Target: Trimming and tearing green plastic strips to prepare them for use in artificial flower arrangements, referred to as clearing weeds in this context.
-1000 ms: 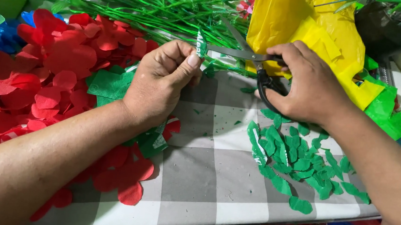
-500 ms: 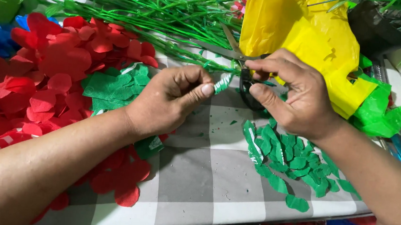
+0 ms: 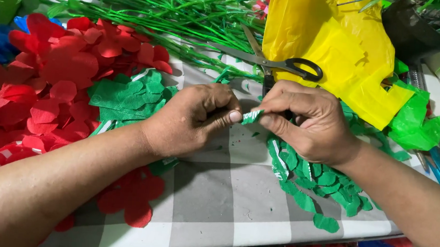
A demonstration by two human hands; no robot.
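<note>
My left hand [image 3: 194, 119] and my right hand [image 3: 305, 123] meet over the middle of the checked cloth, both pinching one small folded green paper piece [image 3: 251, 116] between thumb and fingers. Black-handled scissors [image 3: 281, 65] lie just behind my right hand, free of it. A heap of cut green paper leaves [image 3: 319, 179] sits under and in front of my right wrist. A stack of uncut green paper [image 3: 129, 96] lies left of my left hand.
Red paper petals [image 3: 52, 86] cover the left side. Green plastic stems [image 3: 150, 10] lie across the back. A yellow plastic bag [image 3: 333, 49] is at the back right, with green plastic scraps [image 3: 421, 127] beside it. The grey-and-white checked cloth [image 3: 225, 201] reaches the table's front edge.
My right hand has let go of the scissors, which now lie on the table. Both hands have come together lower on the cloth, holding the green piece between them.
</note>
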